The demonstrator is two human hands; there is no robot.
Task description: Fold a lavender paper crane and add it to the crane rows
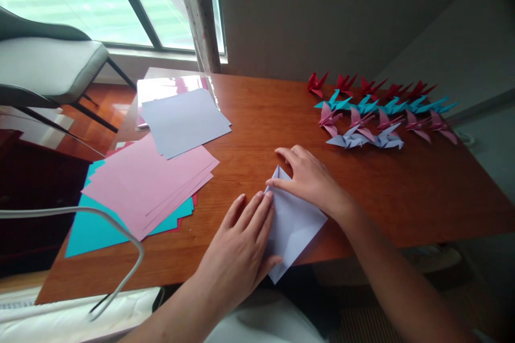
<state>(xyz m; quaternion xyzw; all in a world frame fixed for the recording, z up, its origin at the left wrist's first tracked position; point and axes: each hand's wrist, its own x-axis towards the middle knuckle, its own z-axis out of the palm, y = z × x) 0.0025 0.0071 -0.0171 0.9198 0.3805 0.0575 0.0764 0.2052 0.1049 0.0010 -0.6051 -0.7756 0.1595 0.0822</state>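
Note:
A pale lavender sheet of folded paper lies at the table's front edge, its lower corner jutting past the edge. Flat across the left side of the sheet is my left hand, its fingers stretched out and the fingertips near the upper fold. My right hand rests over the upper corner. Its thumb presses on the paper by the left fingertips, while its other fingers curve beyond the tip, apart from the thumb. My left hand covers part of the sheet's left side.
Folded paper cranes stand in rows at back right: red, turquoise, pink and lavender. At left lie lavender sheets, pink sheets and turquoise sheets. A white cable arches over the table's left corner.

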